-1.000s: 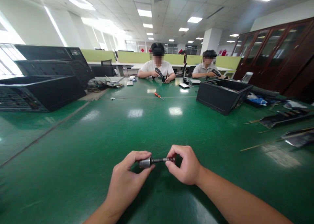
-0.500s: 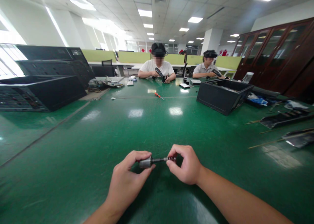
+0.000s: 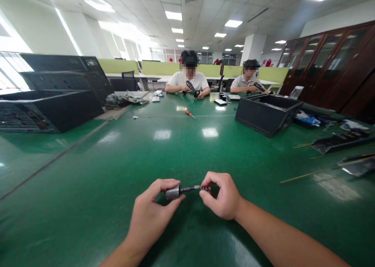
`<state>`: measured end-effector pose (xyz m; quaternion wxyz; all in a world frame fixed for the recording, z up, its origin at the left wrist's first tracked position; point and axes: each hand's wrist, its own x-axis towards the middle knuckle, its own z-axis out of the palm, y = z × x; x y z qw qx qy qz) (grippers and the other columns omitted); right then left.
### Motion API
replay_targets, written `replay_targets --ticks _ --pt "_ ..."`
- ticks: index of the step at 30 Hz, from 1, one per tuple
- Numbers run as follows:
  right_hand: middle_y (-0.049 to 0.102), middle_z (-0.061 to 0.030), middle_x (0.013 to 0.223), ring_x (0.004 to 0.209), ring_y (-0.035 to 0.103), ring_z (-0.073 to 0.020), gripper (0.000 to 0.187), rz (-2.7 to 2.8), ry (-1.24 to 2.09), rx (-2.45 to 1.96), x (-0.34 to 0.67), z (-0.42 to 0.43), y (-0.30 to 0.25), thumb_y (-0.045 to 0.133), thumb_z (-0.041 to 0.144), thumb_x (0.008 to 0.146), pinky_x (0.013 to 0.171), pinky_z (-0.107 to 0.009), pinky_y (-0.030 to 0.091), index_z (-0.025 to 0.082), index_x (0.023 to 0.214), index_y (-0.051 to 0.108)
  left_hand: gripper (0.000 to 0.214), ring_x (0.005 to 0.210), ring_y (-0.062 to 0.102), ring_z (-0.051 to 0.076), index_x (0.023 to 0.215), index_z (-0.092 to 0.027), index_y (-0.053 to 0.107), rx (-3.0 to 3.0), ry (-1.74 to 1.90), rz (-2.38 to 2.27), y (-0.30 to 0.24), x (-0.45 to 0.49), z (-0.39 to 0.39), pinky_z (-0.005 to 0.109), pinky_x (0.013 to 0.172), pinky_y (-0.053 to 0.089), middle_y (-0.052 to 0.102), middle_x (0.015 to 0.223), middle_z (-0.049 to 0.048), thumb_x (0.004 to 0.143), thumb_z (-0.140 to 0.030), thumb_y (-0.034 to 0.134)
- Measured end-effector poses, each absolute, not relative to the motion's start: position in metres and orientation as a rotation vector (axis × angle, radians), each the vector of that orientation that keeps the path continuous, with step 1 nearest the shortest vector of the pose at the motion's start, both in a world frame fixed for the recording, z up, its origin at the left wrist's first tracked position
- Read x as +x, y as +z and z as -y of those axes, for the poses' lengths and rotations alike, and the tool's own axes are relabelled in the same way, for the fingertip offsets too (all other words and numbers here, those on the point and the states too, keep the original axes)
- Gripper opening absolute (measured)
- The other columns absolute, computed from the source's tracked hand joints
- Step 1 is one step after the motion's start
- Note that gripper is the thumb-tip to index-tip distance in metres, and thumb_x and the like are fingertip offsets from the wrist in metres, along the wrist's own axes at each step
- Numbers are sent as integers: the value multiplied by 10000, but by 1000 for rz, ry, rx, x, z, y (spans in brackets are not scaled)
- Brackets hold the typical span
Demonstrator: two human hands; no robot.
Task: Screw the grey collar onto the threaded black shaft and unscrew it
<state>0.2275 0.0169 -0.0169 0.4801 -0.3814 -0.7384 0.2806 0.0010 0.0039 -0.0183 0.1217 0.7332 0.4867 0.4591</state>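
Observation:
My left hand (image 3: 156, 206) pinches a grey metal cylinder (image 3: 173, 192) between thumb and fingers. A thin dark rod (image 3: 189, 189) with a paler tip sticks out of the cylinder toward the right. With thumb and forefinger, my right hand (image 3: 222, 196) grips a small dark reddish coil spring (image 3: 206, 188) in line with the rod's tip. Spring and tip are very close; whether they touch I cannot tell. Both hands are just above the green table (image 3: 164, 157).
An orange screwdriver (image 3: 190, 113) lies farther back. Black computer cases stand left (image 3: 70, 107) and right (image 3: 258, 114). Metal parts with thin brass-coloured rods (image 3: 307, 174) lie at right. Two people (image 3: 188, 77) (image 3: 249, 79) sit across, each with a power tool.
The spring has shifted slightly right, so more of the rod's pale tip shows. One brass-coloured rod at the right now reaches farther left. My left hand has hardly moved.

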Motion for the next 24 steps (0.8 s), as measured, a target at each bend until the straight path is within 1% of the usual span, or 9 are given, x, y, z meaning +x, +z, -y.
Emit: replay_targets --ticks 2,4,6,8,12,15,17,20,24 --pt "612 1 613 564 564 -133 77 1721 751 -897 228 -17 -17 632 208 749 577 -240 416 170 685 610 209 894 722 199 976 -247 697 2126 1329 -1437 -19 0 -4 345 832 578 750 970 5 793 -315 769" --pt "560 5 551 504 505 -122 209 1575 889 -842 229 -19 -18 568 263 813 517 -238 374 175 623 576 227 892 720 205 982 -249 691 2106 1312 -1465 -20 0 -4 357 835 572 749 971 7 789 -335 773" --pt "492 12 481 441 433 -113 355 1401 1027 -784 230 -23 -19 475 315 879 461 -241 314 193 547 507 245 873 717 206 988 -253 687 2086 1289 -1495 -19 0 -5 361 824 567 746 952 5 785 -360 775" --pt "438 21 428 404 382 -107 435 1259 1100 -755 230 -29 -22 426 351 912 444 -250 282 214 498 428 258 887 710 208 991 -257 690 2084 1294 -1497 -16 1 -5 359 829 561 739 966 8 784 -387 774" --pt "404 39 380 374 360 -101 460 1060 1182 -746 230 -40 -28 458 400 912 470 -264 328 232 497 356 279 982 684 229 957 -245 718 2081 1364 -1508 -9 3 -5 374 903 543 705 1050 41 778 -455 766" --pt "445 42 403 366 372 -95 430 988 1245 -748 229 -45 -33 517 428 888 474 -264 354 220 529 403 300 870 706 210 986 -220 698 1904 1314 -1486 -8 6 -7 339 827 575 724 944 43 835 -479 697" --pt "481 39 431 371 386 -90 407 972 1280 -745 229 -47 -34 562 438 874 458 -254 347 204 560 452 329 846 727 211 1018 -202 682 1745 1299 -1423 -7 7 -9 316 790 599 745 914 52 869 -493 652" --pt "506 41 447 387 403 -89 382 961 1338 -756 228 -47 -34 635 469 854 414 -227 298 185 629 517 389 886 751 239 1043 -180 693 1643 1321 -1375 0 2 -10 324 800 623 767 937 81 867 -524 652" --pt "518 48 446 379 391 -80 426 982 1391 -779 226 -48 -31 695 554 826 375 -201 246 169 708 555 387 956 756 257 1071 -201 726 1853 1287 -1461 21 -34 4 319 802 635 782 1025 90 885 -527 630"
